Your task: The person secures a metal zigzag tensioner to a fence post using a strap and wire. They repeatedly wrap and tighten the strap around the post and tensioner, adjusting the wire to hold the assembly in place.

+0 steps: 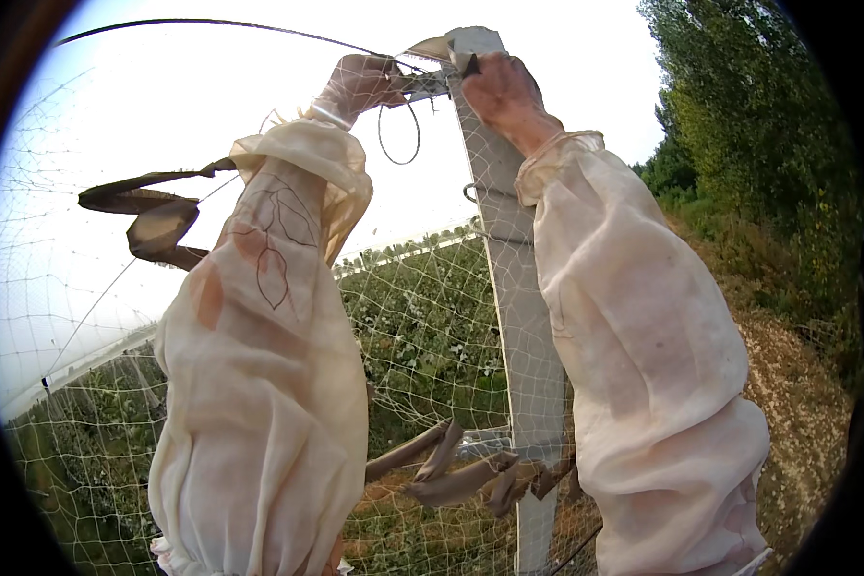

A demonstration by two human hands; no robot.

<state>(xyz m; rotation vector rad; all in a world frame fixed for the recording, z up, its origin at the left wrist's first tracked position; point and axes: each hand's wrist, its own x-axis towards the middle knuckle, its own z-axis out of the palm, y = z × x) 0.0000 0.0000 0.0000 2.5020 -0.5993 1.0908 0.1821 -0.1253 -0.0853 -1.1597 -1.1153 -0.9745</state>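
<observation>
Both my arms, in loose cream sleeves, reach up to the top of a grey concrete post [523, 326]. My left hand [358, 86] is closed just left of the post top, beside a wire and the netting; what its fingers hold is hidden. At the post's upper right edge my right hand [505, 94] is closed, with a brown fabric strip [432, 48] running to its fingers across the post top. A thin wire loop [416, 149] hangs between the hands. Another length of brown strip [163, 226] dangles left of my left forearm.
Fine netting [422, 365] spreads left of the post, with rows of green plants [432, 317] behind it. A crumpled brown strip [461, 480] hangs low across the post. A dark cable [221, 21] arcs in from the upper left. At right, a dirt path [787, 403] borders trees [768, 115].
</observation>
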